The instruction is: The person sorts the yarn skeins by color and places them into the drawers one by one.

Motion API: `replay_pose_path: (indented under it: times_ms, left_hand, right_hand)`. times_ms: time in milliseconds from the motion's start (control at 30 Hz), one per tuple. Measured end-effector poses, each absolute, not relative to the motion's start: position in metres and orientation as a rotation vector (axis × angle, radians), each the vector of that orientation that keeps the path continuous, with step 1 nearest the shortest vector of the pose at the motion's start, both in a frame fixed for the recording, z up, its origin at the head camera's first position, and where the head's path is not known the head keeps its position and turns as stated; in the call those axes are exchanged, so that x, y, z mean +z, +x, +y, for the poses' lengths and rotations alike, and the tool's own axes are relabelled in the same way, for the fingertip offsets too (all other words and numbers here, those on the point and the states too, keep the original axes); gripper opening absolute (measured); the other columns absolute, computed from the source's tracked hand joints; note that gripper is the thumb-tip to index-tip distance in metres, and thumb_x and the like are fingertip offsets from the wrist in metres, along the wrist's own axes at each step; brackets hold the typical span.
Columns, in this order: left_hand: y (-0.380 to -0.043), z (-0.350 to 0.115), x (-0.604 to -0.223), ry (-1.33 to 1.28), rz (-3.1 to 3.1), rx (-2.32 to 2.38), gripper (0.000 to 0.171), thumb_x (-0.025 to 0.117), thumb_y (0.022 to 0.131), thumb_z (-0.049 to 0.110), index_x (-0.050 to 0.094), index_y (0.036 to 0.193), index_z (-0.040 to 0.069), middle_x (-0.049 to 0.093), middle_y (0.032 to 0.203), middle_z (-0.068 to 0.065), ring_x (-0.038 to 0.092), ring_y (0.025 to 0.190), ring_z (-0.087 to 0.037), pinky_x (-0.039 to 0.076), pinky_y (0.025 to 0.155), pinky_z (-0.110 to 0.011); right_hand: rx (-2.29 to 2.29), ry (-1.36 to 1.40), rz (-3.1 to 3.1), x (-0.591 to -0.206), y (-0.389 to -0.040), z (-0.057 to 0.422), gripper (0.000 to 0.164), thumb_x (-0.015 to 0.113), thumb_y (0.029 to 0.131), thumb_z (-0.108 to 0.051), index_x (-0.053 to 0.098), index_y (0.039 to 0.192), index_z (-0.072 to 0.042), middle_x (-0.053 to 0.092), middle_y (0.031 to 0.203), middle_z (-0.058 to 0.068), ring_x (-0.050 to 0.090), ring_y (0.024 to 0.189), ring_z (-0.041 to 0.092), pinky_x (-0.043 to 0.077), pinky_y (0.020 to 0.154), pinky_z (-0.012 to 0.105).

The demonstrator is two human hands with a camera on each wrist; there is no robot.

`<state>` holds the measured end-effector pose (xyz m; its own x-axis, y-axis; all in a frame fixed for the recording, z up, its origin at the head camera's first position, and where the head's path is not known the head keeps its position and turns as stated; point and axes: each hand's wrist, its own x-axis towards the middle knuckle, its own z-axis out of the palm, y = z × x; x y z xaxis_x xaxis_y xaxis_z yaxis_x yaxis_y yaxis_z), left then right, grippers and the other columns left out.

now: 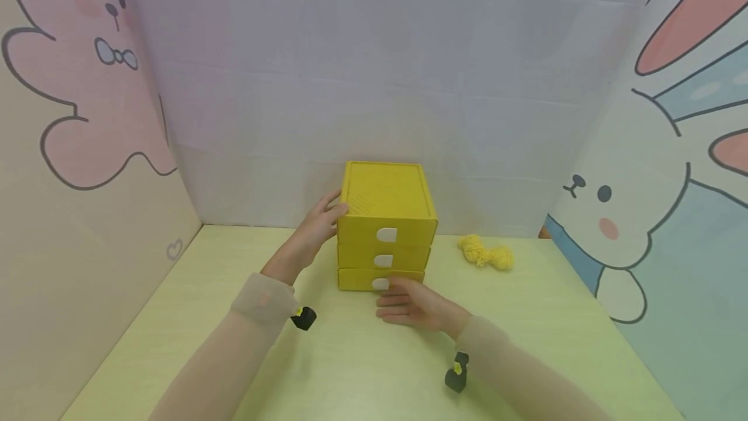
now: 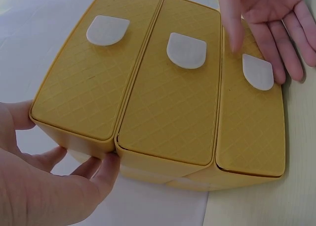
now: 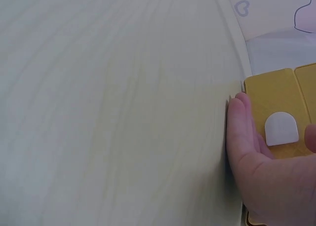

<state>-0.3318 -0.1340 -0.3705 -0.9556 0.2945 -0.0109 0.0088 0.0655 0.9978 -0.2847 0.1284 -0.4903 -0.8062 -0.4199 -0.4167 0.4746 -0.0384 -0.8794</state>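
A yellow box with three stacked drawers (image 1: 386, 232) stands on the table, each drawer front bearing a white rounded tab. My left hand (image 1: 315, 229) rests against the box's left side, its thumb at the upper front corner; in the left wrist view the fingertips (image 2: 109, 172) touch that side. My right hand (image 1: 417, 304) is low in front of the bottom drawer (image 2: 251, 122), fingers extended and palm turned toward the box. Its thumb and fingers are spread apart around the bottom tab (image 2: 257, 71), with nothing held between them. All three drawers look closed.
A tied bundle of yellow yarn (image 1: 486, 253) lies on the table (image 1: 345, 369) to the right of the box. A pale cloth (image 1: 380, 70) hangs behind, and side panels with a cartoon bear (image 1: 105, 96) and rabbit (image 1: 631, 213) flank the table.
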Motion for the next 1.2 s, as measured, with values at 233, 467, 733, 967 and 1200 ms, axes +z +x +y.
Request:
replay_pose_path:
  times_ms: [233,467,733,967,1200]
  left_hand:
    - [-0.331,-0.134,-0.369,0.309,2.141,1.977,0.067,0.049,0.113,0.040,0.017,0.172,0.027,0.026,0.172,-0.014,0.028,0.158,-0.038,0.024,0.130,-0.056]
    - [-0.330,-0.135,-0.369,0.322,2.137,1.976,0.068,0.048,0.113,0.040,0.017,0.172,0.027,0.026,0.172,-0.015,0.027,0.158,-0.039,0.024,0.130,-0.057]
    - [-0.328,-0.134,-0.367,0.315,2.134,1.978,0.068,0.048,0.113,0.041,0.017,0.172,0.027,0.026,0.172,-0.015,0.027,0.158,-0.039,0.024,0.130,-0.057]
    - [-0.329,-0.134,-0.368,0.308,2.130,1.986,0.068,0.049,0.113,0.040,0.017,0.172,0.027,0.025,0.172,-0.015,0.027,0.158,-0.039,0.023,0.131,-0.057]
    - [-0.331,-0.134,-0.369,0.298,2.134,1.977,0.068,0.049,0.113,0.041,0.017,0.172,0.028,0.023,0.173,-0.014,0.025,0.158,-0.039,0.022,0.131,-0.058]
  right_hand:
    - [-1.920,0.108,1.597,-0.491,-0.288,0.122,0.068,0.052,0.111,-0.041,0.046,0.147,0.016,0.060,0.144,0.031,0.065,0.128,0.042,0.053,0.112,0.050]
    - [-1.913,0.105,1.603,-0.493,-0.291,0.119,0.067,0.051,0.112,-0.041,0.048,0.146,0.016,0.063,0.141,0.030,0.066,0.128,0.042,0.054,0.111,0.049]
    - [-1.918,0.084,1.618,-0.495,-0.291,0.120,0.064,0.052,0.111,-0.040,0.052,0.144,0.015,0.067,0.135,0.028,0.070,0.123,0.038,0.057,0.107,0.046]
    - [-1.920,0.058,1.641,-0.498,-0.289,0.120,0.063,0.053,0.111,-0.040,0.053,0.144,0.015,0.069,0.132,0.027,0.072,0.119,0.033,0.058,0.105,0.043]
    - [-1.931,0.031,1.648,-0.501,-0.286,0.120,0.062,0.053,0.111,-0.037,0.052,0.143,0.016,0.069,0.131,0.028,0.072,0.118,0.033,0.058,0.105,0.042]
